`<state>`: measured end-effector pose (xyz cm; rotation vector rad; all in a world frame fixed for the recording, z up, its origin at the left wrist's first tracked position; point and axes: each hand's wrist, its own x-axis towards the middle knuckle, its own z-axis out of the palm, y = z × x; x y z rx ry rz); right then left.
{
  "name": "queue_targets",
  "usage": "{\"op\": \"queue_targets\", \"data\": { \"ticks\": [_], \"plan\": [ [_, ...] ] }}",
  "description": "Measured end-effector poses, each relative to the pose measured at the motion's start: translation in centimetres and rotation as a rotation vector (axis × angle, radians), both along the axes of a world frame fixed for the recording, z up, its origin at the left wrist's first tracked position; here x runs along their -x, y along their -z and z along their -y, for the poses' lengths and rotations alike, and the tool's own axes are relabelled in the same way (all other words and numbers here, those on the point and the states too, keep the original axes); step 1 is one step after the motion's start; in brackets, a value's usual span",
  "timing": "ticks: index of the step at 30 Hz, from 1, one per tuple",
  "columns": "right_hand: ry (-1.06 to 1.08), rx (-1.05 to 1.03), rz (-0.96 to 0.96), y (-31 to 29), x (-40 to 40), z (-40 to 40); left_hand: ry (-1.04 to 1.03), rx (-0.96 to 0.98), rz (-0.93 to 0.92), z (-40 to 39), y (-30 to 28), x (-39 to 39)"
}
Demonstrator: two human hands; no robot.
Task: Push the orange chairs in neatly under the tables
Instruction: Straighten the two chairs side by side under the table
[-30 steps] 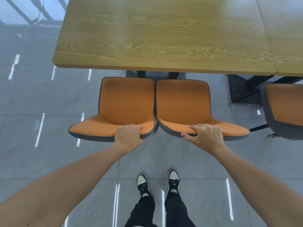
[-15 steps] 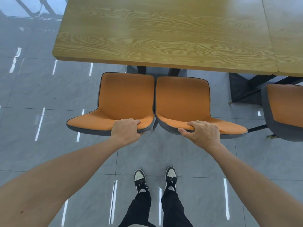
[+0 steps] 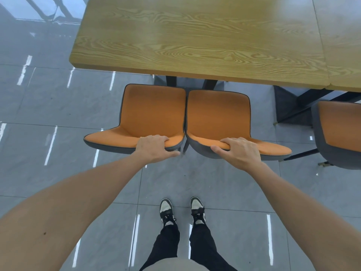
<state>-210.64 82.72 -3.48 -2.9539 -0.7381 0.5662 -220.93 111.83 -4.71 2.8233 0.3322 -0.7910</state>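
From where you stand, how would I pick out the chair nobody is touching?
Start at the long wooden table. Three orange chairs face its near edge. A hand holds each of the two side by side; the free chair stands apart at the far right, cut off by the frame.

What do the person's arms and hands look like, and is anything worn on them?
Both forearms are bare, with no sleeves in view. The left hand and the right hand wear no gloves, and no rings, watch or bracelet show. A small dark spot marks the left forearm.
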Motion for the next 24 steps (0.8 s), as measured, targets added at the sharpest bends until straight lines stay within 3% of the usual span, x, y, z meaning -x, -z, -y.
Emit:
{"op": "queue_targets", "data": {
  "ticks": [5,9,16,20,24],
  "plan": [
    [-0.066,0.066,-0.276,-2.3,-0.8,-1.4,-0.129,0.153,-0.092,0.5,-2.2,-0.2],
    [-0.149,0.116,-0.350,-4.1,-1.6,-5.4,-0.270,0.327,-0.110,-0.2,-4.3,-0.6],
    [-0.321,0.159,-0.381,-7.6,-3.1,-16.7,-0.266,0.251,-0.068,-7.1,-8.9,-0.1],
    [-0.398,0.228,-0.413,-9.7,-3.8,-25.2,-0.240,0.212,-0.119,-14.9,-10.5,0.1],
    [-0.437,0.244,-0.387,-12.0,-4.1,-35.2,-0.213,0.123,0.003,-24.9,-12.9,0.2]
  ]
}}
